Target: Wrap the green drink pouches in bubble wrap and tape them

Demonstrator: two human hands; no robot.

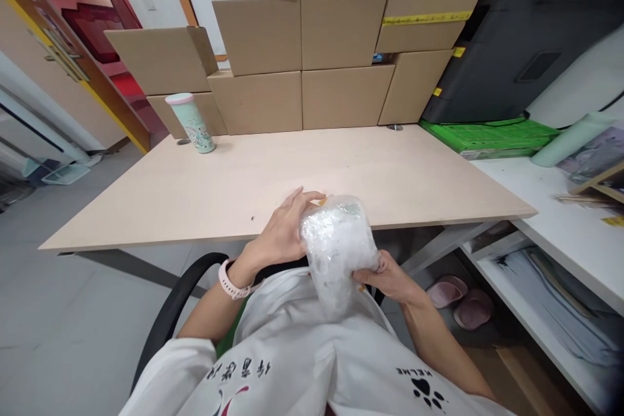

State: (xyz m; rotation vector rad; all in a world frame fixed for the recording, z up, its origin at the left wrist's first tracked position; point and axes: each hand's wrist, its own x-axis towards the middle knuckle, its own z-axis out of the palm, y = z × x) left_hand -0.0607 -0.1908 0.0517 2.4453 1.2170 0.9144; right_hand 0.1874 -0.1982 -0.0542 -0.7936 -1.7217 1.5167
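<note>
A whitish package in crinkled clear plastic wrap (336, 240) is held over the table's front edge, close to my body. What lies inside the wrap cannot be made out. My left hand (285, 227), with a pink band on its wrist, grips the package's left side, fingers bent round its upper edge. At the lower right, my right hand (385, 276) pinches the package with the thumb on top and the other fingers mostly hidden beneath. Small orange bits show near the fingertips of both hands.
Cardboard boxes (258, 104) are stacked along the back of the wooden table (195, 195). A mint tumbler (191, 123) with a pink lid stands at the back left. Right of the table are a green case (487, 136) and a white shelf (550, 201); pink slippers (472, 309) lie below.
</note>
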